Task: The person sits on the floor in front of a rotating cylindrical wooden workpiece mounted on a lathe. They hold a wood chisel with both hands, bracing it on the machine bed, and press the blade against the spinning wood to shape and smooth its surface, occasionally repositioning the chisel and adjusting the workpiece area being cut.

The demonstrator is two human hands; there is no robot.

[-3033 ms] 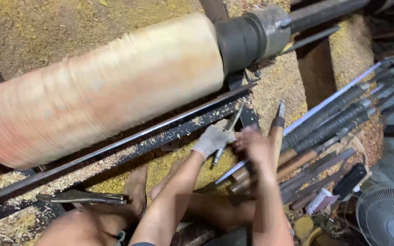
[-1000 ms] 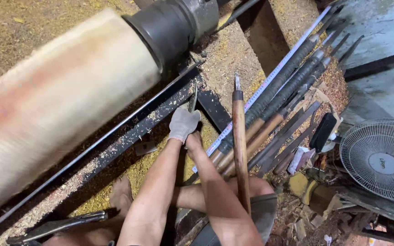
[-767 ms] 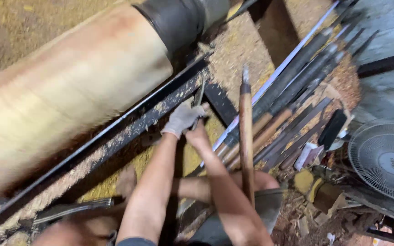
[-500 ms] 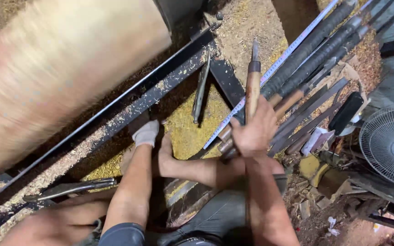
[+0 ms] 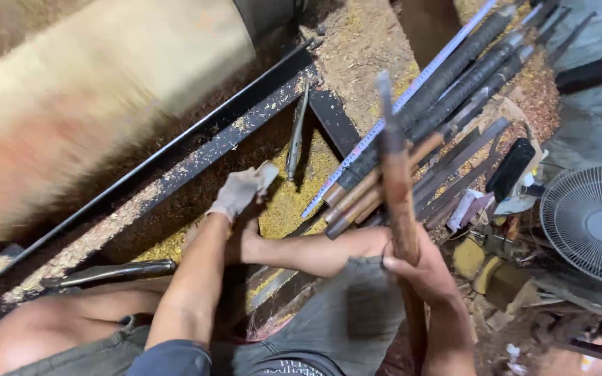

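The right hand point(image 5: 423, 271) has a closed grip on a long wooden-handled chisel point(image 5: 397, 188) held upright over the knee, the gloved left hand point(image 5: 235, 193) loosely curled near a metal tool point(image 5: 297, 132) on sawdust, beside the dark rail point(image 5: 196, 150) and blurred log point(image 5: 92, 104).

Left hand point(image 5: 237, 193), gloved, stretches forward on a straight arm; bare right hand point(image 5: 419, 268) is fisted, wrist cocked upward

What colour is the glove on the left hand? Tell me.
Dirty grey-white glove, head view.
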